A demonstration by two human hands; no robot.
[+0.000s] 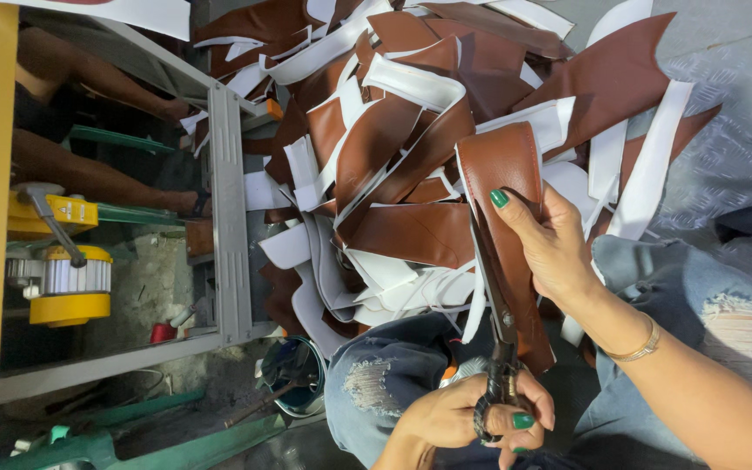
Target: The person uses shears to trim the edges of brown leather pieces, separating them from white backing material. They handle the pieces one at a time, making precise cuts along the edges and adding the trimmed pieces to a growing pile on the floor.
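Patterned metal flooring [741,130] lies under a big heap of brown and white leatherette offcuts [393,157], which fills the middle of the view. On one side stands a grey metal frame [228,218], with a yellow and silver machine part [67,278] beyond it and another person's bare legs [89,174] behind the frame. A small bucket [293,374] holding tools sits near the frame's foot. The person's knees in ripped blue jeans [385,383] show beneath the work.

One hand [550,244], green-nailed and wearing a thin gold bangle [637,348] at the wrist, reaches in from the lower right edge with the forearm angled up toward the heap. It is closed in a pinch on a brown leatherette strip [506,226], thumb on the face, fingers wrapped behind, holding it taut above the pile.

The other hand [472,418] comes up from the bottom edge, curled shut around the loops of dark scissors [498,348]. The blades run along the strip's edge, beside its white backing.
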